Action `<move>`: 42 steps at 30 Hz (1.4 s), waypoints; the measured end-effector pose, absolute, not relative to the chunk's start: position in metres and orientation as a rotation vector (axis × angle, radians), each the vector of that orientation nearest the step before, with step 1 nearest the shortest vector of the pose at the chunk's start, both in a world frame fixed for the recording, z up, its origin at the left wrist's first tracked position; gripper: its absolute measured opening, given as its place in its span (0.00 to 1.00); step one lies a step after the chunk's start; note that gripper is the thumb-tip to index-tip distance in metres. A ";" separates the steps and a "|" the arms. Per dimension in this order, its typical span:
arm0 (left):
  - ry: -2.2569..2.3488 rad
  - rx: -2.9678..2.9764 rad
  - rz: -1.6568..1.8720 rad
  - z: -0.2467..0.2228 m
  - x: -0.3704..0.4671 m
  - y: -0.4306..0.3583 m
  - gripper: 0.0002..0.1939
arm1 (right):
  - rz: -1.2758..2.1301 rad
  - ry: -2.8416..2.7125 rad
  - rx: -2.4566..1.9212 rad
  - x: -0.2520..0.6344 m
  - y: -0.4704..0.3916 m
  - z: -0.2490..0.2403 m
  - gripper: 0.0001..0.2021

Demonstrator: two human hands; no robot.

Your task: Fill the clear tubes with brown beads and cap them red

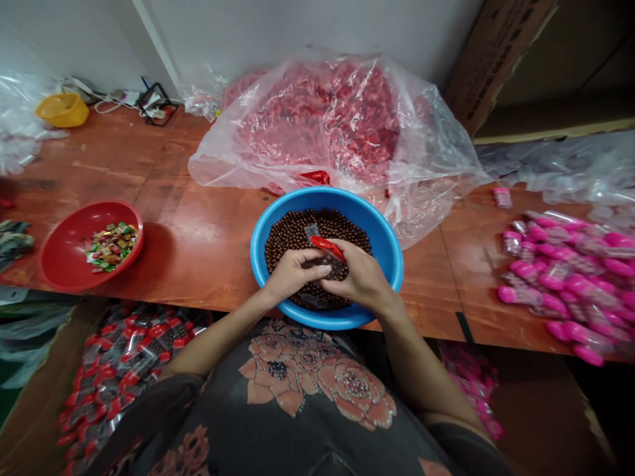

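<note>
A blue basin full of small brown beads stands in front of me at the table's edge. Over it my right hand grips a small clear container with a red cap, fingers wrapped round its side. My left hand is closed at the same container, its thumb pointing across the clear body; the fingertips behind are partly hidden. Among the beads near the red cap lies a clear plastic piece. Another clear piece rests on the beads at the near side.
Behind the basin lies a large clear bag of red pieces. To the left a red bowl holds wrapped sweets. Pink-capped containers are heaped at the right. Below the table's left edge are many red-capped containers.
</note>
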State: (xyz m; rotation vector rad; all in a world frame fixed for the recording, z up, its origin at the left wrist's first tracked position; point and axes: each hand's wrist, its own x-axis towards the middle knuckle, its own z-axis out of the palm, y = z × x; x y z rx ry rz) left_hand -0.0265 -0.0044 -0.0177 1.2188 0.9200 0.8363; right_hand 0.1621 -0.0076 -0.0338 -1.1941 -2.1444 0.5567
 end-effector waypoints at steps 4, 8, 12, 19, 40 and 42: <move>0.936 1.261 0.846 -0.020 -0.027 -0.004 0.18 | 0.763 -2.063 -1.154 0.162 -0.007 -0.034 0.37; 0.948 1.323 0.832 -0.020 -0.028 -0.003 0.18 | 0.917 -1.993 -1.109 0.166 -0.006 -0.029 0.43; 0.924 1.397 0.848 -0.016 -0.029 -0.003 0.17 | 1.069 -1.893 -1.082 0.169 -0.005 -0.023 0.26; 0.914 1.479 0.857 -0.014 -0.029 -0.004 0.18 | 1.121 -1.647 -1.110 0.160 -0.011 -0.023 0.18; 0.983 1.485 1.023 -0.025 -0.006 -0.014 0.19 | 1.128 -1.260 -1.208 0.144 -0.023 -0.031 0.17; 0.989 1.519 1.026 -0.025 -0.006 -0.014 0.18 | 1.189 -1.207 -1.205 0.144 -0.023 -0.035 0.18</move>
